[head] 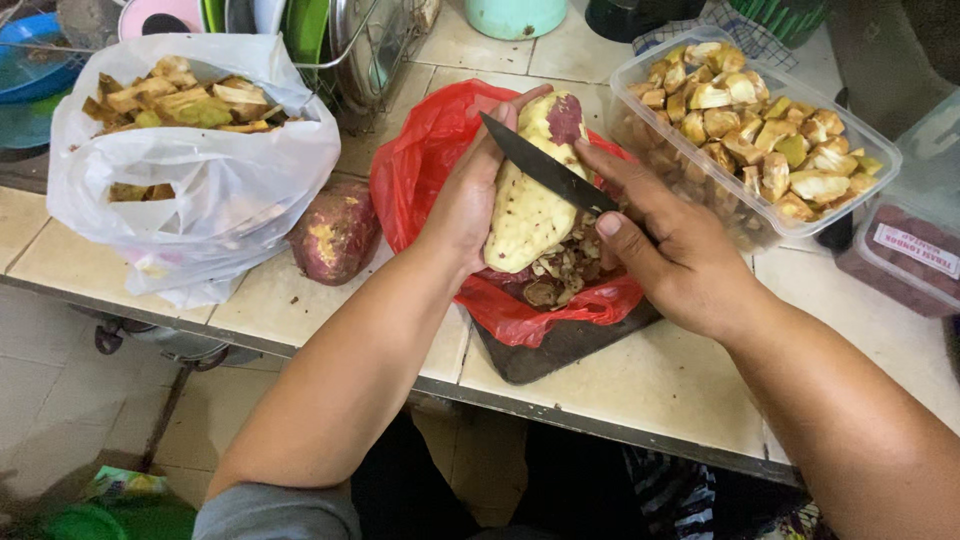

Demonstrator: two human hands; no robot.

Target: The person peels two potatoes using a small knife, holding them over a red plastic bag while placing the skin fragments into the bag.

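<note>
Right now the left hand (470, 195) grips a mostly peeled sweet potato (530, 205), while the right hand (670, 250) clasps a knife (545, 168) whose blade lies across it. Below them sits a red bag (420, 170) of peelings; left lies an unpeeled sweet potato (335, 232), right a plastic tub (760, 130) of chunks.

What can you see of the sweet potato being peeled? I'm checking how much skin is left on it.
The sweet potato is large, oblong and almost fully peeled: pale yellow flesh with small brown specks, and one purple-red patch of skin left near its top end. It stands tilted, upper end away from the person, over the red plastic bag where peelings lie. The left hand cups its left side; the knife in the right hand lies across its upper part.
</note>
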